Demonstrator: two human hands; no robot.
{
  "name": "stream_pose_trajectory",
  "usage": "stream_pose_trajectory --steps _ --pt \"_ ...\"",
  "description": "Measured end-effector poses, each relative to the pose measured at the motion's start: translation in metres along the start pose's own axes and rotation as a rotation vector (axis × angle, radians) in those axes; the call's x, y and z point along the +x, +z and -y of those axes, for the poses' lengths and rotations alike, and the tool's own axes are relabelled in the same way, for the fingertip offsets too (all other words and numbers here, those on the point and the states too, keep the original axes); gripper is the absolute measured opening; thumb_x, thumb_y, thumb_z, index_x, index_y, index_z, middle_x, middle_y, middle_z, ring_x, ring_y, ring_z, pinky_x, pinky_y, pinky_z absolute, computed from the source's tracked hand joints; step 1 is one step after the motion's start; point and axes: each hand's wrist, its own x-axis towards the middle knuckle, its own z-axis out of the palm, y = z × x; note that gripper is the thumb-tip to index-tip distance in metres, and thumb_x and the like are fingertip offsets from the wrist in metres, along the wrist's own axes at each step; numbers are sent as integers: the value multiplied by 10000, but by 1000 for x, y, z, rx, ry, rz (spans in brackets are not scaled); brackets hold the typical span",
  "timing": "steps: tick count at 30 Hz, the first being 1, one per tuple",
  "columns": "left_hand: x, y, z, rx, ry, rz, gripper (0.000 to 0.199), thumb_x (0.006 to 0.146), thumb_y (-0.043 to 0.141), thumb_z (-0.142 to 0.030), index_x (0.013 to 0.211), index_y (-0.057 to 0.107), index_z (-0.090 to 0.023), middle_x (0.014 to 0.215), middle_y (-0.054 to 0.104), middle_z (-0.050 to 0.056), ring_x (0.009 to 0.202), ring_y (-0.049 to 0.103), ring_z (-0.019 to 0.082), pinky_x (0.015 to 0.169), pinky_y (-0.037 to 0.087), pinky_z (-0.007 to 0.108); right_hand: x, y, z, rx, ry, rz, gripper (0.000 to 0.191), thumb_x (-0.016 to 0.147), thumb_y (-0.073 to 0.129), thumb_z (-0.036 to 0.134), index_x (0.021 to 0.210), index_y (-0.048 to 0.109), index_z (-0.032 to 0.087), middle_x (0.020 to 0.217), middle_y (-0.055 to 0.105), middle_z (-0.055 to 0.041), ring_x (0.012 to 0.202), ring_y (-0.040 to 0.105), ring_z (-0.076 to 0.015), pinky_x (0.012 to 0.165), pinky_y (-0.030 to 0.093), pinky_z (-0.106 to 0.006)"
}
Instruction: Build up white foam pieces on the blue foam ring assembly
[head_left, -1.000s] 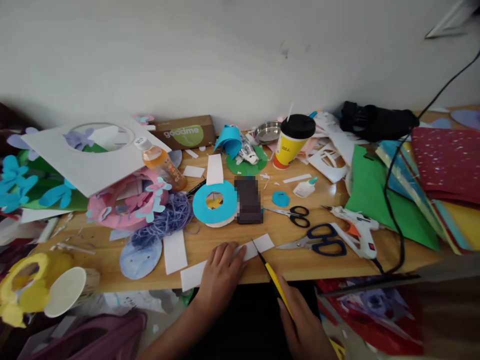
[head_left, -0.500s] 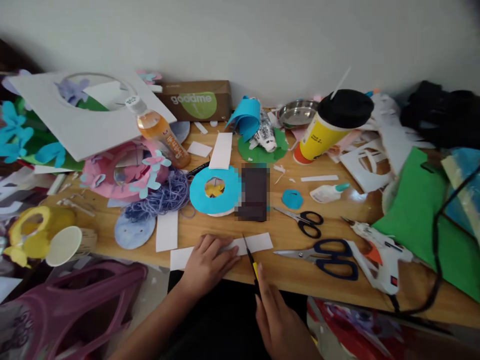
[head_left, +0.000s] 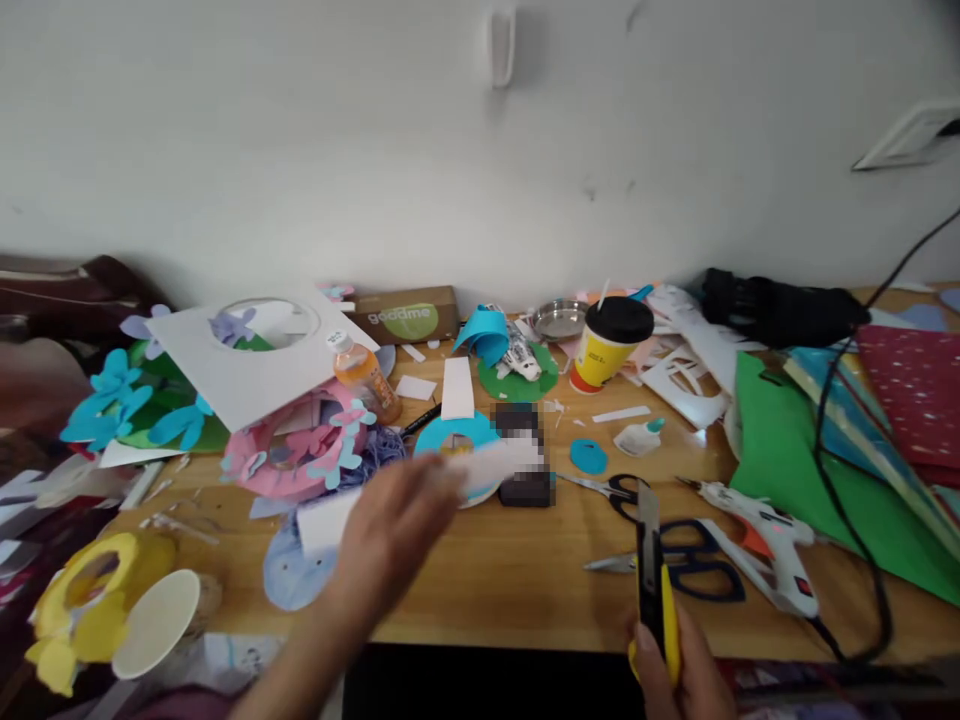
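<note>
My left hand (head_left: 397, 525) is raised over the table, its fingers closed on a white paper strip (head_left: 491, 462) that is smeared by motion. This strip passes in front of a blue paper ring (head_left: 427, 440) and a dark pixelated object (head_left: 525, 492). In my right hand (head_left: 679, 665) is a yellow and black utility knife (head_left: 656, 590), its blade pointing up and away from me. Beyond the knife lie large dark-blue-handled scissors (head_left: 705, 575) and smaller black-handled scissors (head_left: 619, 492).
A drink bottle (head_left: 367, 380) and a pink paper ring (head_left: 255, 465) stand at the left. At the right are a yellow cup (head_left: 600, 355), a glue bottle (head_left: 641, 437), a corded hot glue gun (head_left: 772, 545) and green paper (head_left: 787, 460). A paper cup (head_left: 157, 620) is near the front left.
My left hand has lifted the white strip off the table edge and moved it forward. My right hand has drawn the knife away to the right. The camera view has tilted up.
</note>
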Motion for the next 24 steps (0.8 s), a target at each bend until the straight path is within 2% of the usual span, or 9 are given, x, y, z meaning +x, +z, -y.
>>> stream_pose_trajectory --steps 2,4,7,10,14,16,18,21,24 --pt "43 7 43 -9 20 108 284 981 553 -237 1257 621 -244 1199 623 81 1069 626 219 907 530 372 13 5 -1 59 -3 12 362 985 442 504 1217 529 239 860 710 -53 768 711 -226 714 588 -305" --pt "76 29 79 -16 -8 224 276 992 523 -246 1235 636 -183 1172 617 104 1066 629 223 928 525 374 23 12 -4 91 -53 46 368 978 437 532 1170 536 234 868 703 -57 792 701 -230 762 575 -332" --pt "97 69 108 104 -138 370 346 1004 477 -242 1327 577 -164 1245 579 141 1120 606 249 969 493 389 31 18 -14 109 -116 83 354 965 461 529 1138 551 233 857 700 -61 795 699 -235 752 573 -336" --pt "95 93 113 191 -227 423 443 1021 412 -252 1455 442 -168 1335 534 183 1197 564 291 994 459 427 34 16 -25 93 -155 133 341 939 519 507 1137 582 236 830 703 -58 806 704 -241 718 578 -312" --pt "91 98 109 195 -284 461 475 1027 347 -240 1488 384 -134 1211 621 204 1138 598 315 950 463 449 35 13 -18 120 -140 163 347 909 559 490 1123 612 222 899 726 -77 914 709 -257 769 577 -305" --pt "90 97 108 194 -303 487 477 1027 335 -248 1489 387 -141 1135 661 198 1092 616 325 927 464 457 38 18 3 199 -74 111 370 893 577 493 1132 600 211 984 722 -89 969 693 -255 801 565 -304" --pt "89 94 107 190 -319 508 480 1030 321 -257 1495 378 -151 1106 680 189 1054 630 321 907 467 446 47 27 32 304 40 73 356 878 592 510 1069 594 210 927 704 -64 854 680 -226 729 550 -286" --pt "88 88 103 197 -350 521 479 1030 316 -250 1495 373 -146 1128 682 191 1036 642 309 886 472 422 79 48 78 368 142 162 356 810 656 556 803 536 222 664 576 15 590 559 -167 567 473 -267" --pt "88 81 97 217 -369 512 480 1026 327 -230 1496 363 -137 1133 676 193 1043 641 302 894 469 420 121 73 109 281 104 226 434 687 749 574 819 538 219 731 604 -2 688 590 -202 617 465 -292"
